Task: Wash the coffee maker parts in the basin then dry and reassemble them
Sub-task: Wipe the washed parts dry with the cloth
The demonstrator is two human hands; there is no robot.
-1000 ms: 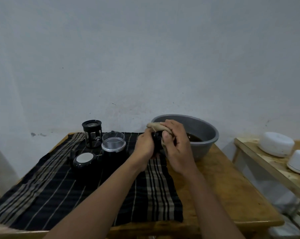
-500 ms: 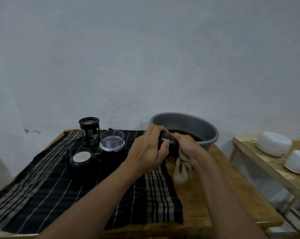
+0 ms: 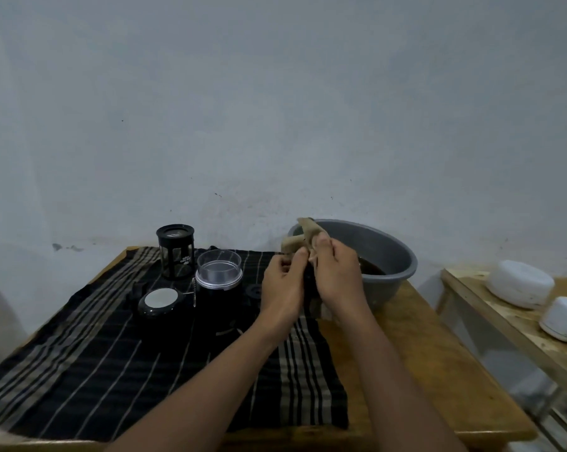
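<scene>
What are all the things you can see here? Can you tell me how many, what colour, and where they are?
Table: one, brown wood, under everything.
Striped cloth: one, black with pale stripes, spread over the table's left part.
Basin: one, grey, back right of the table, dark water inside.
Filter cage: one, black, back of the cloth.
Clear-topped cylinder: one, black body, middle of the cloth.
Round lid: one, black with pale centre, left of the cylinder.
Small ring: one, black, right of the cylinder.
White containers: two, on the side bench at right.
Rag: one, beige, in the hands.
Dark part: one, black, mostly hidden between the hands.
Left hand, right hand: two, in front of the basin.
</scene>
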